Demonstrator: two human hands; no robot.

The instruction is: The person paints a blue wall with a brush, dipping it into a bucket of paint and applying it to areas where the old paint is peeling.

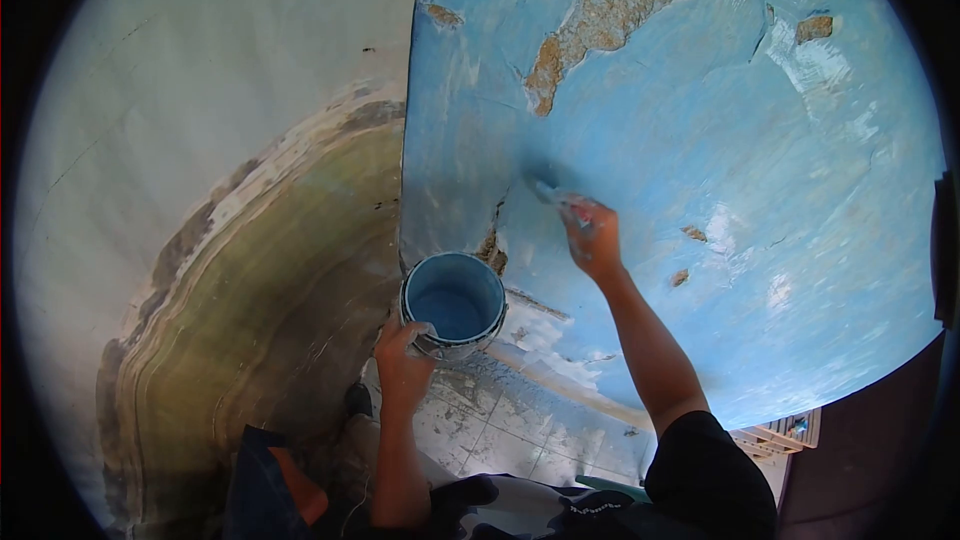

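My left hand (405, 358) grips the rim and side of a paint bucket (478, 290), its thumb over the near edge. Blue paint (455, 318) shows low inside the bucket. My right hand (592, 232) is closed around a paintbrush (545, 190), whose bristle end is blurred against the blue wall (760, 150). The brush points up and left, above and to the right of the bucket. Near the bucket's upper right side, a small chipped spot (492, 252) breaks the painted surface.
Bare rough plaster (620, 0) shows in a large patch higher on the blue wall. To the left, a pale wall (210, 50) meets it at a corner and carries a greenish-brown stain (300, 240). Below are dirty floor tiles (500, 450) and a slatted crate (790, 430).
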